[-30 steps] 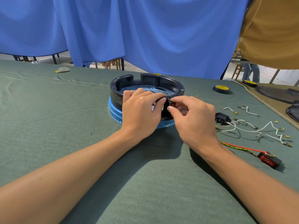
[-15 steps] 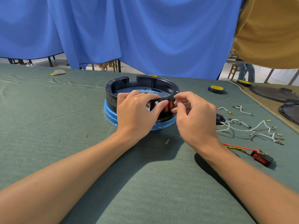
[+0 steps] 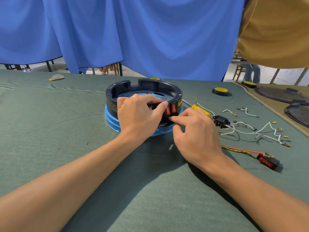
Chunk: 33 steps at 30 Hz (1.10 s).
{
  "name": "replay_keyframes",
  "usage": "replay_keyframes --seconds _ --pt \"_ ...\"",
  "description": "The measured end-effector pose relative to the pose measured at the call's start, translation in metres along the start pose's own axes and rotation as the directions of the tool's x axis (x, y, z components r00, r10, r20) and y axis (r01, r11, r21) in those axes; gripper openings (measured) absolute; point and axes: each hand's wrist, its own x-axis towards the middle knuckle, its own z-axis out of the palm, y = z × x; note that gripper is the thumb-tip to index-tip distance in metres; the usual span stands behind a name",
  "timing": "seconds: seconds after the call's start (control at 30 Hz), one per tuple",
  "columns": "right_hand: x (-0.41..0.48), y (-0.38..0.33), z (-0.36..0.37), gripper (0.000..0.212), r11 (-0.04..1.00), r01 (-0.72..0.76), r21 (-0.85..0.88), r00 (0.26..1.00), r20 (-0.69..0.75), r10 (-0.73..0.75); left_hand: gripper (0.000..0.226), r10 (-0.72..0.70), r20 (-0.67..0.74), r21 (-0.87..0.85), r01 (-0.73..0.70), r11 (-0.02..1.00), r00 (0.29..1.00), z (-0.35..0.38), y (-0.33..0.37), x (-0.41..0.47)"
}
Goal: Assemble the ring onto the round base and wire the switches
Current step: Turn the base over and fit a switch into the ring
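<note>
Head view. The black plastic ring (image 3: 143, 87) sits on the round blue base (image 3: 111, 120), near the middle of the green cloth-covered worktop (image 3: 50, 131). Two red rocker switches (image 3: 170, 109) stand side by side in the ring's near wall.

Grip: the left hand (image 3: 138, 116) curls over that wall and holds the ring, its thumb just beside the left-hand switch. The right hand (image 3: 197, 131) points its index fingertip (image 3: 170, 117) at the wall just beneath the switches. Its other fingers are curled, and whether they hold anything cannot be told.

Both switches therefore lie between the two hands, touching or nearly touching the fingertips.

Well apart to the right lie a spare red rocker switch with red and yellow-green leads (image 3: 267, 161), a black socket (image 3: 220, 120) and loose white wires with brass terminals (image 3: 267, 131).

Risks, as judged:
- Uneven pressure could leave a switch crooked or only half seated in its opening.
- A hard push could slide the ring off the base, should the left hand slacken.
- The unconnected leads could easily be paired wrongly at the wiring step.
</note>
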Motion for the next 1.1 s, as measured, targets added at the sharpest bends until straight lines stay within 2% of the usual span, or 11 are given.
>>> replay_keyframes --seconds 0.27,0.73,0.9,1.1 --pt "-0.004 -0.006 -0.002 0.028 0.994 0.042 -0.099 0.998 0.041 -0.039 0.02 0.085 -0.005 0.001 -0.085 0.996 0.996 -0.001 -0.007 -0.005" --pt "0.0 -0.012 0.0 0.027 0.982 0.069 -0.175 0.987 0.153 -0.042 0.023 0.094 -0.025 0.009 -0.094 0.996 0.995 0.001 -0.008 -0.006" --pt "0.0 -0.006 -0.005 0.026 0.981 0.113 -0.158 0.982 0.169 -0.086 0.029 0.195 0.003 0.113 -0.195 0.974 0.981 0.001 -0.008 -0.012" --pt "0.015 0.009 -0.025 0.026 0.983 0.079 -0.168 0.992 0.112 -0.061 0.032 0.287 0.073 0.29 -0.295 0.91 0.955 0.005 -0.011 -0.014"
